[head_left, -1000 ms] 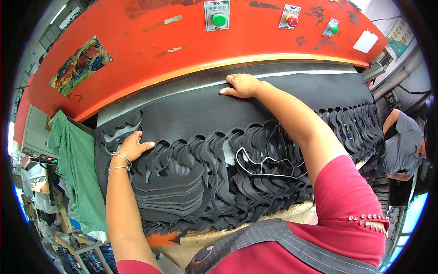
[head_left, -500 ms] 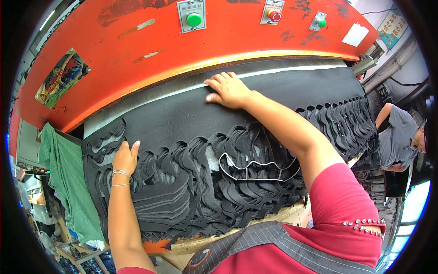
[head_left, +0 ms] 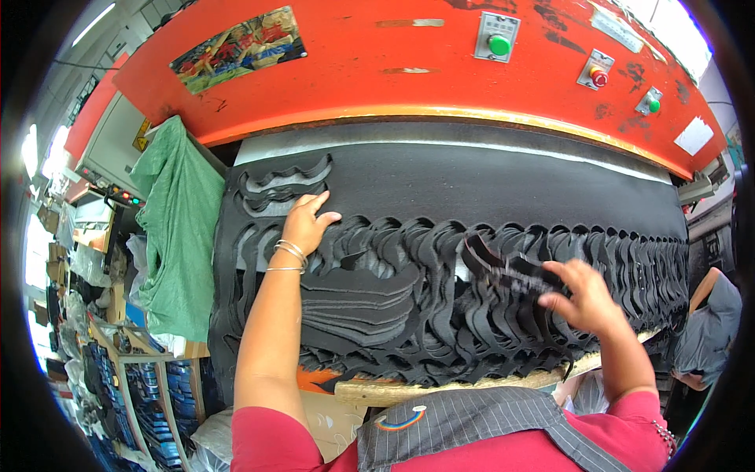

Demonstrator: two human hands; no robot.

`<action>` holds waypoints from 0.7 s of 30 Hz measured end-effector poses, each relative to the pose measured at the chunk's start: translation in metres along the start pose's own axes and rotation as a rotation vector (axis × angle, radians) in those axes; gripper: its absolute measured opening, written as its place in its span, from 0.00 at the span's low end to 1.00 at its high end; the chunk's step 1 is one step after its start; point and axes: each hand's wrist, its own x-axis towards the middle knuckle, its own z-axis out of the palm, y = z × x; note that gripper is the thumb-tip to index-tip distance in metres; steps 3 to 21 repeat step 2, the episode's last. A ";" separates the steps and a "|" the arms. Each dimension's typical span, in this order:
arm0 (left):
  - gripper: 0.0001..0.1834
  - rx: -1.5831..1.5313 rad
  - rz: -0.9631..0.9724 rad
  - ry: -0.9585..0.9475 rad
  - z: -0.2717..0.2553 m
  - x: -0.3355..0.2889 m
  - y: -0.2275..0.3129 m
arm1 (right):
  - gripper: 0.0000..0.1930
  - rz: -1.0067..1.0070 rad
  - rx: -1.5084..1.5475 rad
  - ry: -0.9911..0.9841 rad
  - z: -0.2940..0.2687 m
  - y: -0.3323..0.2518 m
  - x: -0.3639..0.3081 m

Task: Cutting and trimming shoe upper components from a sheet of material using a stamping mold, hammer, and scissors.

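A thick black foam-like sheet [head_left: 487, 177] lies before me, its near part cut into rows of wavy strips. My left hand [head_left: 308, 226] rests on it with fingers stretched out, beside wavy cut-outs [head_left: 287, 182] at the upper left. My right hand [head_left: 583, 297] is closed on the right end of a wavy, thin-walled cutting die [head_left: 489, 263]. The die is tilted above the cut strips and partly blurred. A fanned stack of black cut pieces [head_left: 358, 303] lies right of my left forearm.
An orange press beam [head_left: 354, 79] spans the far side, with green buttons [head_left: 499, 45] and a red knob [head_left: 598, 77]. Green cloth [head_left: 177, 244] hangs at the left. A wooden edge [head_left: 377, 392] runs along the near side. Another person [head_left: 712, 326] is at the far right.
My right hand has come from the far edge of the sheet to the die, which is now gripped and tilted up off the strips. My left hand stays by the cut-outs. The view has shifted left.
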 end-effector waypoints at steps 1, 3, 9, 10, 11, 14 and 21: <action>0.29 -0.029 0.000 -0.002 0.002 0.002 0.000 | 0.26 -0.121 -0.026 0.041 -0.006 -0.001 0.016; 0.28 -0.053 -0.003 -0.006 0.002 0.003 0.000 | 0.27 -0.173 -0.051 0.096 -0.007 -0.011 0.039; 0.28 -0.053 -0.003 -0.006 0.002 0.003 0.000 | 0.27 -0.173 -0.051 0.096 -0.007 -0.011 0.039; 0.28 -0.053 -0.003 -0.006 0.002 0.003 0.000 | 0.27 -0.173 -0.051 0.096 -0.007 -0.011 0.039; 0.28 -0.053 -0.003 -0.006 0.002 0.003 0.000 | 0.27 -0.173 -0.051 0.096 -0.007 -0.011 0.039; 0.28 -0.053 -0.003 -0.006 0.002 0.003 0.000 | 0.27 -0.173 -0.051 0.096 -0.007 -0.011 0.039; 0.28 -0.053 -0.003 -0.006 0.002 0.003 0.000 | 0.27 -0.173 -0.051 0.096 -0.007 -0.011 0.039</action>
